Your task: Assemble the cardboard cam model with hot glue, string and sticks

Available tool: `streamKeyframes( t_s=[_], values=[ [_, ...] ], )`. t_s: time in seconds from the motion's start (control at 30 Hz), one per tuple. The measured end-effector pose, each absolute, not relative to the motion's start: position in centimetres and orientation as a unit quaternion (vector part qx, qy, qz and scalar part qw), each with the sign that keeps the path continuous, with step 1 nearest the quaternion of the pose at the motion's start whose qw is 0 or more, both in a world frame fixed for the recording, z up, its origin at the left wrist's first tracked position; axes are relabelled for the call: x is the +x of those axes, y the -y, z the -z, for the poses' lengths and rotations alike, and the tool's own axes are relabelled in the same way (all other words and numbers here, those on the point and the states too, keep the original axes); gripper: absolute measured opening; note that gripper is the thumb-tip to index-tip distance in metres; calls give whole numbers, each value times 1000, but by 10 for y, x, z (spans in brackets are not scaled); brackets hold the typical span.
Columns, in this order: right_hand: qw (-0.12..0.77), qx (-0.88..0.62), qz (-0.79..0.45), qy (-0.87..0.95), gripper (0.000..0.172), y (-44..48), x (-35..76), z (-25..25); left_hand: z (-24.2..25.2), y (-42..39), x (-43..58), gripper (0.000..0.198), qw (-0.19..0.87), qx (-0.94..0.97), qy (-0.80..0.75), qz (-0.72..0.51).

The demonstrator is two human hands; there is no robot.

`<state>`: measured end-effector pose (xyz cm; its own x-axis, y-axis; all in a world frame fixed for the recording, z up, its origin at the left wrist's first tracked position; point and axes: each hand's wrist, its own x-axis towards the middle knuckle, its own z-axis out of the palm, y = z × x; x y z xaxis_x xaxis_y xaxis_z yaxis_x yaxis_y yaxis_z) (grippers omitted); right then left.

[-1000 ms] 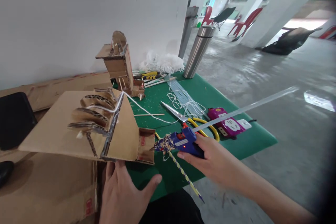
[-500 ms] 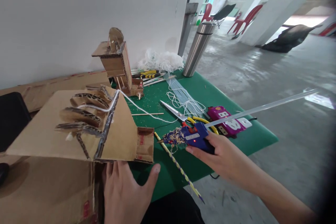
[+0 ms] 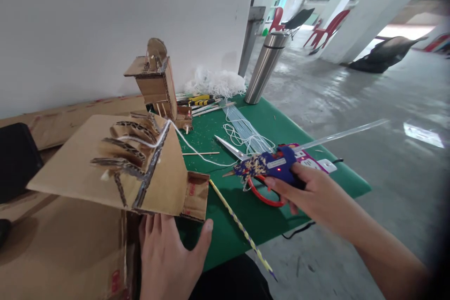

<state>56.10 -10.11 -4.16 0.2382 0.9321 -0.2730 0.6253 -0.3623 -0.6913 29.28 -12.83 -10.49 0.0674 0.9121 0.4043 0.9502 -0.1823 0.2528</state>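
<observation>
Right grip holds 1 glue gun.

Left hand, seven o'clock — fingertips hide beneath cardboard model. Glue gun, four o'clock — label unreadably small; covers parts of scissors, power strip. Black panel, nine o'clock, runs off left edge.

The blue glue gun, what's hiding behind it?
Peeking out behind the glue gun are silver scissor blades, a red loop and part of a purple power strip. It and the right hand hide the rest, so I can't see that.
</observation>
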Motion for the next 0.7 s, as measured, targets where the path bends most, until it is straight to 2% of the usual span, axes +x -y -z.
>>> streamKeyframes(
  t_s=[0.13, 0.27, 0.4, 0.53, 0.7],
  values=[
    [270, -781, -275, 491, 60, 84, 593, 33, 104, 129, 285, 58, 0, -738, 635, 228],
    [285, -804, -201, 482, 49, 59, 629, 29, 104, 130, 280, 57, -62, -719, 652, 230],
    [279, -810, -197, 477, 43, 30, 649, 27, 107, 131, 276, 63, -95, -688, 679, 239],
    [251, -802, -199, 504, 44, 0, 658, 29, 109, 133, 277, 66, -110, -669, 690, 252],
    [175, -801, -182, 543, 40, -44, 674, 46, 109, 137, 287, 71, -90, -598, 732, 313]
  ],
)
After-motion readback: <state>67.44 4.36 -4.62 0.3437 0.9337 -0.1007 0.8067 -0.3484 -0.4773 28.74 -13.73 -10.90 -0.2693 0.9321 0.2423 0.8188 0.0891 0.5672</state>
